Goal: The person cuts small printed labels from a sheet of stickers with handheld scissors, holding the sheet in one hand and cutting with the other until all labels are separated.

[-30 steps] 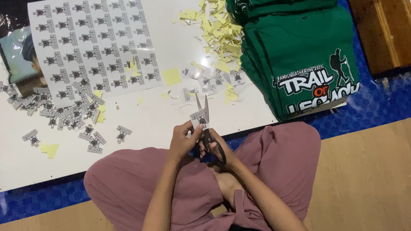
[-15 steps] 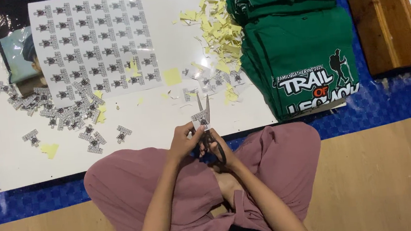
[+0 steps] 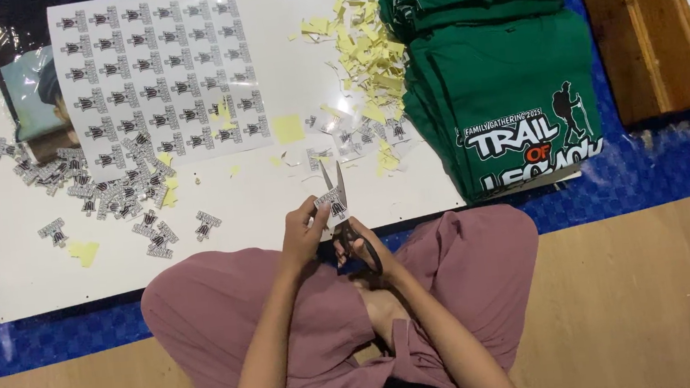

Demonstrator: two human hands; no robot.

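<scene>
Scissors (image 3: 345,219) sit in the right hand (image 3: 360,247), fingers through the dark handle loops, blades up and parted w/ a small printed sticker piece (image 3: 331,201) between them. Left hand (image 3: 305,232) pinches that piece at its lower edge, thumb & fingers closed on it, prob. to keep it taut and steer it into the cut. Both hands are close together, over the near edge of the white board (image 3: 28,280) and just above the lap in mauve trousers (image 3: 230,312). On the board: an uncut sticker sheet (image 3: 161,85) laid flat at the far side, within reach; a heap of cut-out stickers (image 3: 103,186) to the left; a scatter of yellow backing scraps (image 3: 362,59) to the right, kept apart from the finished ones. Folded green printed T-shirts (image 3: 511,96) are stacked beside the board on the blue tarp (image 3: 659,166), next to a wooden plank (image 3: 646,26). Wood floor (image 3: 645,301) nearest.
</scene>
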